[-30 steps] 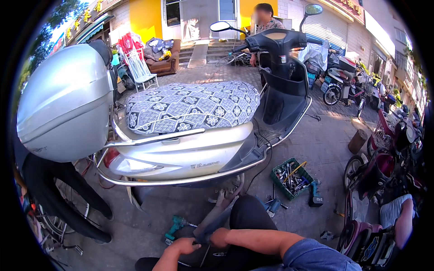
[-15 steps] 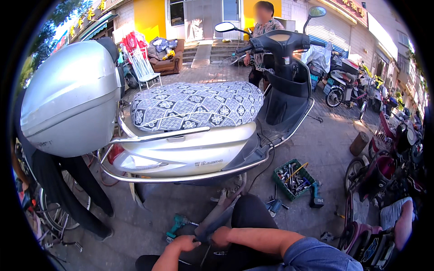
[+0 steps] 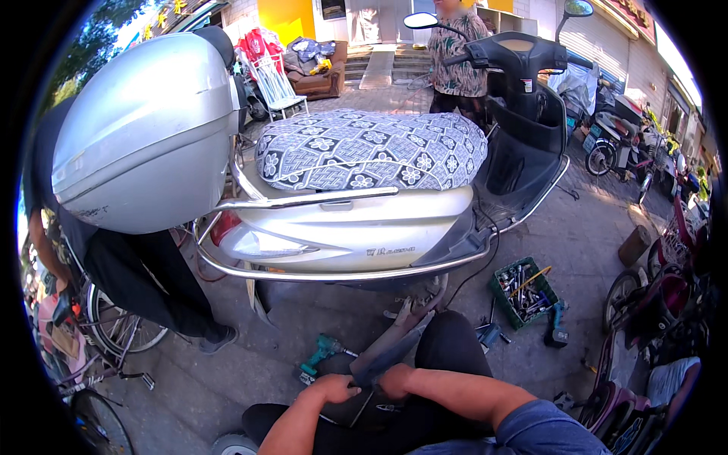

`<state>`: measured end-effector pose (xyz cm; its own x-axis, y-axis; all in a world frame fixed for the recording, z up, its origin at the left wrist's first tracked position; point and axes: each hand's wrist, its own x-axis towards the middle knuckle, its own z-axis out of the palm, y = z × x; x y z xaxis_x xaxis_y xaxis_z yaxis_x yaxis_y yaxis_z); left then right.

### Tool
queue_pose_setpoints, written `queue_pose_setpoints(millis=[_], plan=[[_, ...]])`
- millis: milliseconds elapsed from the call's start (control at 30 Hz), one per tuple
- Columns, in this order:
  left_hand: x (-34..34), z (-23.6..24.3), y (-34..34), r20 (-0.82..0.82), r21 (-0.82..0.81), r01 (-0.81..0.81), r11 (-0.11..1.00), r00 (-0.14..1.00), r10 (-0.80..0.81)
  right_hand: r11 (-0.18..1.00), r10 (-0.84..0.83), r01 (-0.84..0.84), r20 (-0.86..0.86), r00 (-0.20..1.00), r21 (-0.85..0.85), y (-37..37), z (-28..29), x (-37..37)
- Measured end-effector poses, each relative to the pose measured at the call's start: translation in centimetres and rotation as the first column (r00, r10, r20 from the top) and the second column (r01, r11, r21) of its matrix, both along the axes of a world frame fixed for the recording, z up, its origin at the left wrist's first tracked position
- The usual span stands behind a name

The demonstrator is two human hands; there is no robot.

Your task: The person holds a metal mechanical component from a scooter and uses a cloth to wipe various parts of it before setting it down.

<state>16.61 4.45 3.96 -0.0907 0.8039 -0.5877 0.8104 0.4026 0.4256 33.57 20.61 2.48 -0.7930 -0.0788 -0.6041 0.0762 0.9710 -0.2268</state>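
In the lower middle, my left hand [image 3: 334, 388] and my right hand [image 3: 393, 381] are close together in front of my knees. Both have curled fingers, one hand on each side of the dark near end of a long, dusty grey-brown part [image 3: 389, 340]. That part slants up toward the underside of a silver scooter [image 3: 356, 239]. What the fingers grip is hidden. A dark rounded thing [image 3: 345, 409] with a small light mark lies under my hands. Just beyond my left hand, a teal cordless power tool [image 3: 324, 350] lies on the ground.
A green basket of tools [image 3: 523, 292] stands right of my knee, with another cordless tool [image 3: 557, 327] and a blue-grey tool [image 3: 491, 334] beside it. At left a person in dark trousers [image 3: 163, 280] stands by a bicycle [image 3: 125, 326]. Another person [image 3: 459, 64] stands behind the scooter.
The view has shifted, so the scene sits further right and slightly higher. The person at left is bending more, an arm now showing near the bicycle. My hands keep nearly the same place at the part's end.
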Motion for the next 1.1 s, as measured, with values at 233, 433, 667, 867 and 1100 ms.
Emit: queue_pose_setpoints(millis=[233,433,667,867,1100], plan=[[0.1,0.5,0.3,0.013,0.002,-0.001,1.0,1.0,0.001,0.998,-0.017,0.016,-0.027,0.999,-0.053,0.2,0.1,0.1],[0.1,0.2,0.1,0.041,-0.011,-0.016,1.0,0.999,0.017,0.999,0.028,-0.028,-0.001,1.0,-0.017,0.1,0.8,-0.1],[0.1,0.0,0.3,0.045,-0.021,-0.027,0.999,0.999,0.028,0.999,0.041,-0.041,-0.009,0.999,-0.021,0.2,-0.2,-0.2],[0.1,-0.3,-0.3,0.036,-0.02,-0.053,0.998,0.998,0.053,0.998,0.051,-0.053,-0.043,0.998,-0.032,-0.2,-1.2,-0.1],[0.3,0.7,0.5,-0.172,0.107,-0.193,0.975,0.963,0.209,0.998,0.039,-0.04,-0.034,0.999,-0.05,0.3,-0.3,-0.3]])
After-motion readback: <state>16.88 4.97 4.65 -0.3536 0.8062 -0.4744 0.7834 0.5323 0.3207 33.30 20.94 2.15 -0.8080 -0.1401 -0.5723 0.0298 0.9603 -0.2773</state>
